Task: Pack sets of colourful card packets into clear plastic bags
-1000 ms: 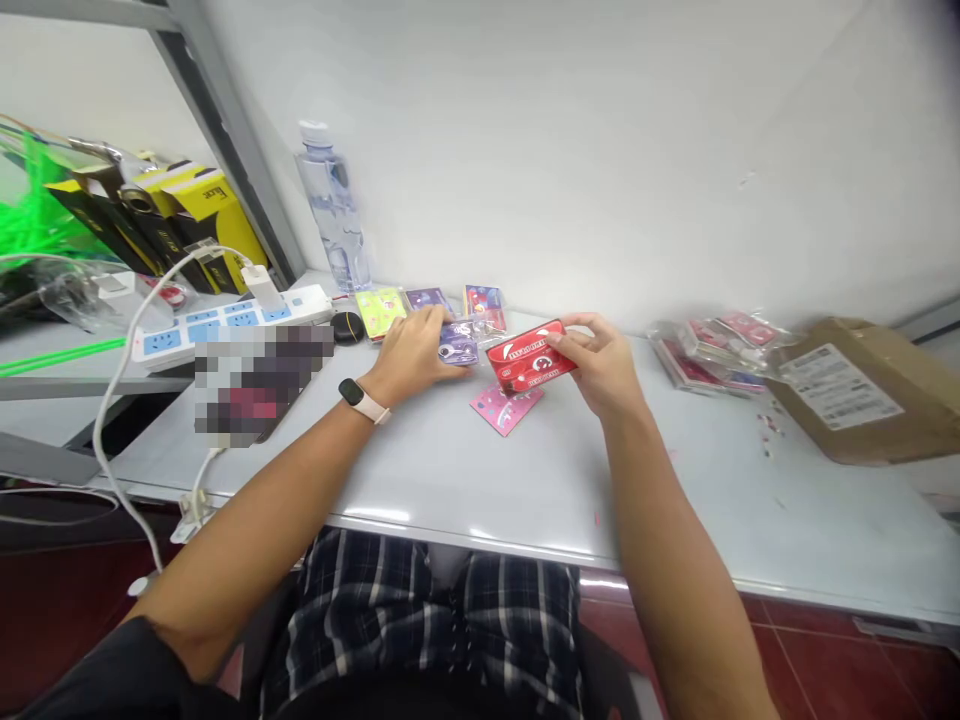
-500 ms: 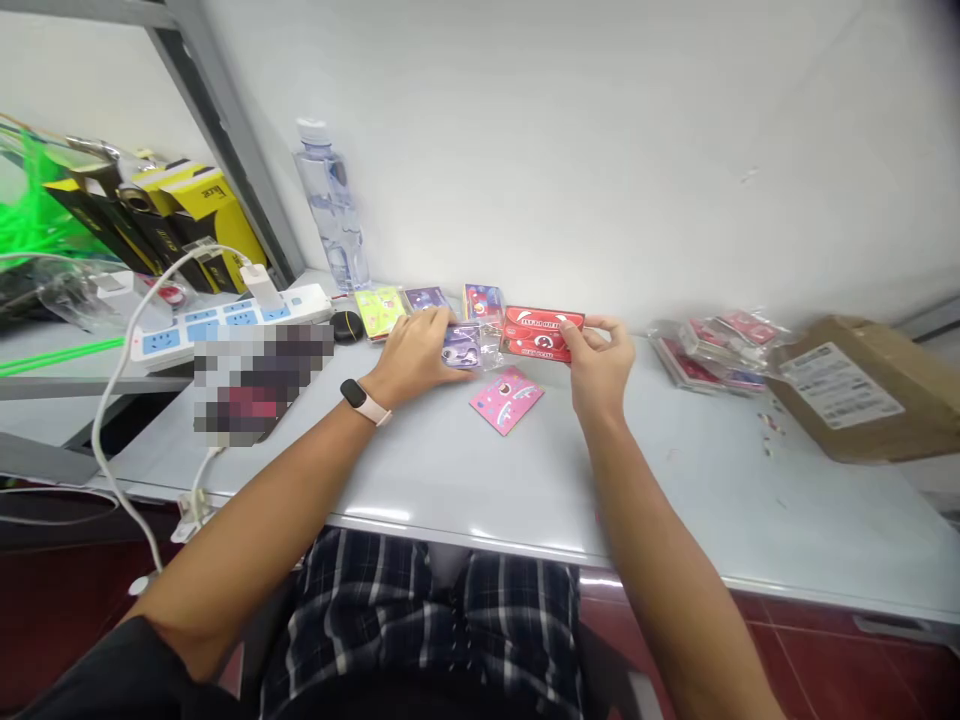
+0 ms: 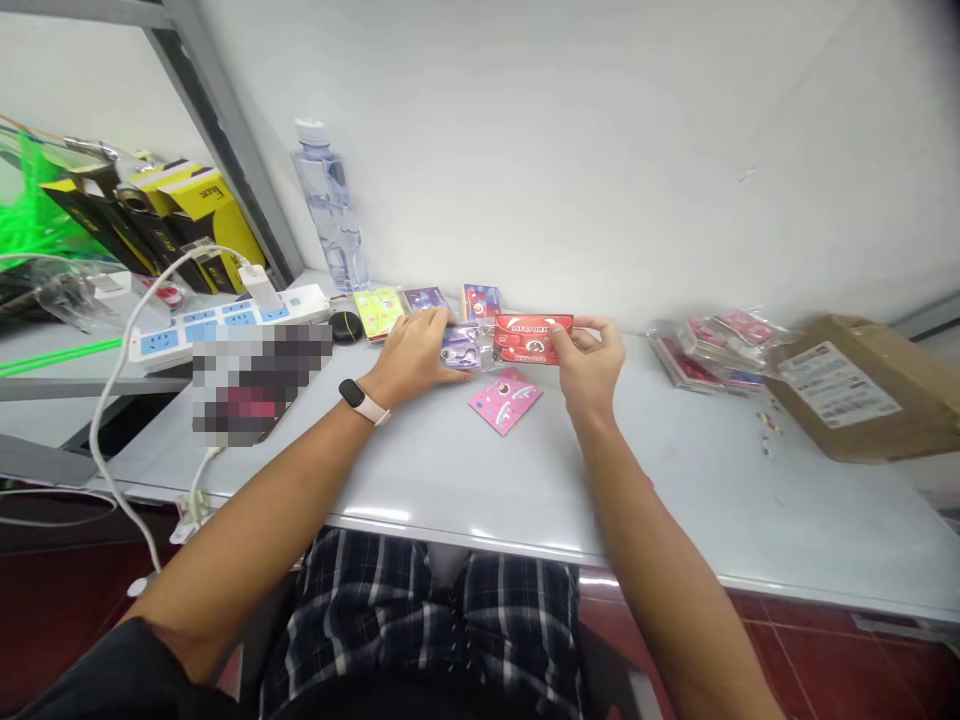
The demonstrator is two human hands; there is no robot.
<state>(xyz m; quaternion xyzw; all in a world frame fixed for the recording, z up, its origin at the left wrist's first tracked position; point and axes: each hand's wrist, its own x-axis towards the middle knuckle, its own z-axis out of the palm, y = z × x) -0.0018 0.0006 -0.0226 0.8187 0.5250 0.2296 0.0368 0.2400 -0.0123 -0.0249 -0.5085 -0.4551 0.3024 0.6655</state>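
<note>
My left hand (image 3: pixel 416 352) is closed on a purple card packet (image 3: pixel 460 347) whose clear plastic wrap stretches out to the right. In my right hand (image 3: pixel 592 365), a red card (image 3: pixel 531 339) is pinched at its right end. The red card's left end meets the clear plastic of the purple packet. Just below them a pink card (image 3: pixel 506 400) lies flat on the white table (image 3: pixel 465 480). Behind my left hand sit a yellow-green packet (image 3: pixel 379 310) and a dark purple one (image 3: pixel 426 299). A blue and red packet (image 3: pixel 481 298) lies near the wall.
A water bottle (image 3: pixel 330 210) stands against the wall. At left are a power strip (image 3: pixel 225 325), a white cable, a black round object (image 3: pixel 346 327) and a pixelated item (image 3: pixel 259 385). Wrapped card packs (image 3: pixel 709 350) and a cardboard box (image 3: pixel 862 390) lie at right.
My right hand has moved slightly left with the red card, which now reaches the clear plastic by the purple packet. My left hand has stayed almost still.
</note>
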